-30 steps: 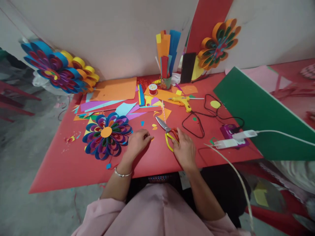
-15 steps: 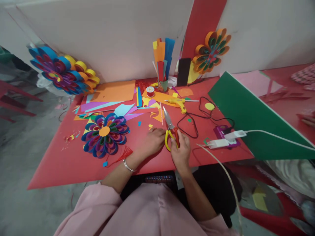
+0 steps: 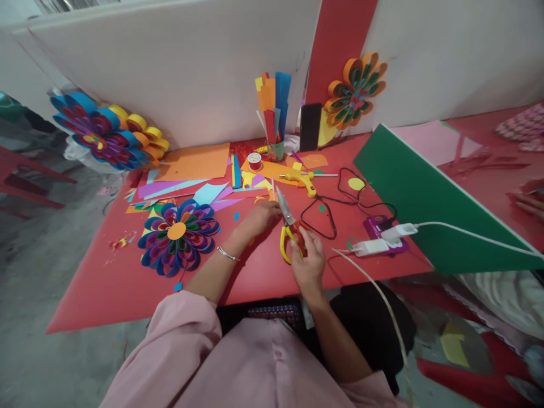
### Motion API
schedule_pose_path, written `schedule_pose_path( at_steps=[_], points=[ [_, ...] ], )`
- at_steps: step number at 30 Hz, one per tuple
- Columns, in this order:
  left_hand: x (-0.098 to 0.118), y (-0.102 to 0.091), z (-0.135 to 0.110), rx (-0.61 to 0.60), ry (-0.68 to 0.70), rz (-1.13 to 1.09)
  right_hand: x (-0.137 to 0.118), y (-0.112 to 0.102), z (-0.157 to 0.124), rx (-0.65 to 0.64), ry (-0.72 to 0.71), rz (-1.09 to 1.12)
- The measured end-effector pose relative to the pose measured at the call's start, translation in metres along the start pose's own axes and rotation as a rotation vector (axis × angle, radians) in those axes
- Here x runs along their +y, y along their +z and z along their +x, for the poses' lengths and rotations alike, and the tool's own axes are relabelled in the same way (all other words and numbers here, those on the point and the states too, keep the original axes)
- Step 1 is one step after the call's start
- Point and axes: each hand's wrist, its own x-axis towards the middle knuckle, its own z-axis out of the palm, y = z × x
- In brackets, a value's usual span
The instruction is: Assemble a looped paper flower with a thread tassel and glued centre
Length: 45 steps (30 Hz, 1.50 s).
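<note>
My right hand [image 3: 308, 258] holds scissors [image 3: 287, 214] by the red and yellow handles, blades together and pointing away from me. My left hand [image 3: 260, 220] is palm down on the red table, left of the blades. Its fingertips reach the lower end of a thin pink stick [image 3: 272, 186]; whether they grip it is unclear. Left of that arm lies a layered paper-loop flower [image 3: 203, 228] with an orange disc centre [image 3: 176, 231]. A small blue paper square [image 3: 178, 287] is below it.
A yellow glue gun [image 3: 306, 182] with a black cord lies beyond the scissors. Behind are a red spool [image 3: 254, 162], a cup of paper strips [image 3: 277, 150] and a phone [image 3: 310, 127]. On the right are a power strip [image 3: 374, 226] and a slanted green board [image 3: 416, 209].
My left hand has moved forward to the pink stick. The red tassel by my left wrist has gone out of sight. My right hand still holds the scissors.
</note>
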Motion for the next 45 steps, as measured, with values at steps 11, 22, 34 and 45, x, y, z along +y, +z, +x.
schedule_pose_path(
  at_steps=[11, 22, 34, 45],
  points=[
    [-0.005, -0.02, -0.015, 0.114, -0.257, 0.137, 0.001, 0.001, 0.001, 0.003, -0.059, -0.025],
    [0.004, -0.027, -0.116, 0.279, -0.521, 0.09, -0.008, -0.002, -0.008, -0.136, -0.308, -0.435],
    [0.027, -0.03, -0.118, 0.083, -0.379, 0.137, -0.053, 0.003, 0.01, -0.375, -0.379, -0.485],
    [0.029, -0.029, -0.12, -0.019, -0.469, 0.207, -0.057, 0.044, 0.017, -0.56, -0.476, -0.599]
  ],
)
